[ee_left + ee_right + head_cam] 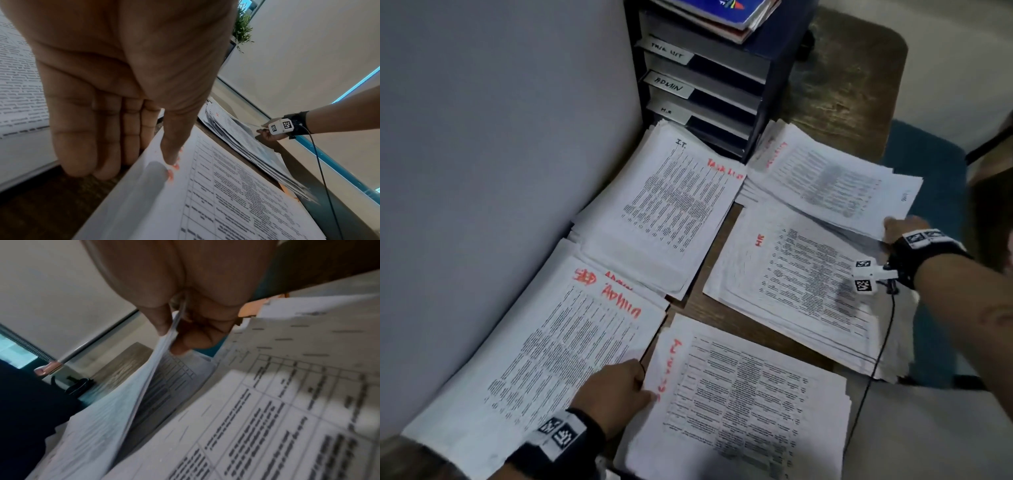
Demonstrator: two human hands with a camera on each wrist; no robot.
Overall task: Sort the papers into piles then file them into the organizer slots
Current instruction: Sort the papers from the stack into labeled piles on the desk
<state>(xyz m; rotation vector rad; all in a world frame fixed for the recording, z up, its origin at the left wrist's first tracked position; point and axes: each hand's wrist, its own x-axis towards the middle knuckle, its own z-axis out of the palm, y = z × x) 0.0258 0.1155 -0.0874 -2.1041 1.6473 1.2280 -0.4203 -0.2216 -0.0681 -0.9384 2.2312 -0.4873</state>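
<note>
Several piles of printed papers with red handwritten labels lie on the wooden table [843,89]. My left hand [626,387] holds the left edge of the nearest pile [750,411], thumb on the top sheet [236,194] and fingers [98,146] under the edge. My right hand [893,228] pinches the near corner of the far right pile [825,178] and lifts a sheaf [127,402] off the sheets below. The dark blue organizer [767,68] with labelled slots stands at the back, untouched.
An "ADMIN" pile [544,359] and an "I.T." pile [664,212] lie along the grey partition [482,137] on the left. An "HR" pile [801,284] fills the middle right. Books [722,17] lie on the organizer. A blue chair [928,171] stands past the table's right edge.
</note>
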